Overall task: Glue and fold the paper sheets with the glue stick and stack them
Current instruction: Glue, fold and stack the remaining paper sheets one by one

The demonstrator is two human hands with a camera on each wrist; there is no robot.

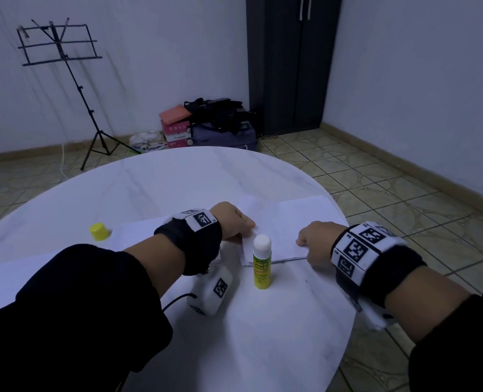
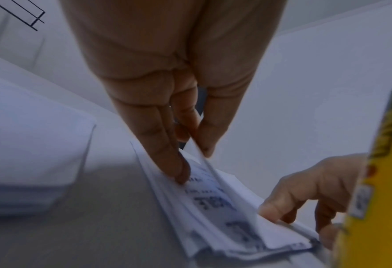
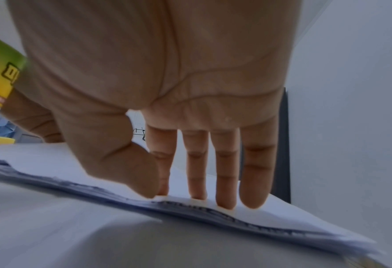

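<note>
While both hands work at the near edge of a small stack (image 1: 277,236) of folded sheets on the round white table (image 1: 178,179), the glue stick (image 1: 262,263) stands upright and uncapped just in front of that stack, between the two wrists and touched by neither. The left hand (image 1: 234,222) is at the stack's left end; in the left wrist view its thumb and fingers (image 2: 167,154) pinch the top sheet (image 2: 204,163) and lift its edge off the printed sheets below. The right hand (image 1: 316,239) is at the right end of the same stack. Seen from the right wrist, its fingers (image 3: 224,172) are nearly straight, tips down on the top of the paper, with the thumb against the near edge (whether the thumb truly nips a sheet I cannot tell, so it reads as pressing, not grasping).

A second, flatter pile of sheets (image 1: 138,230) lies to the left, partly under the left forearm, apart from the stack being handled. The yellow cap (image 1: 99,231) sits on the table just left of that pile, well apart from the glue stick. Both wrists wear black bands with printed markers.

On the floor beyond the table are a music stand (image 1: 64,52), a heap of boxes and bags (image 1: 206,125) and a dark cabinet (image 1: 291,63) against the wall.
</note>
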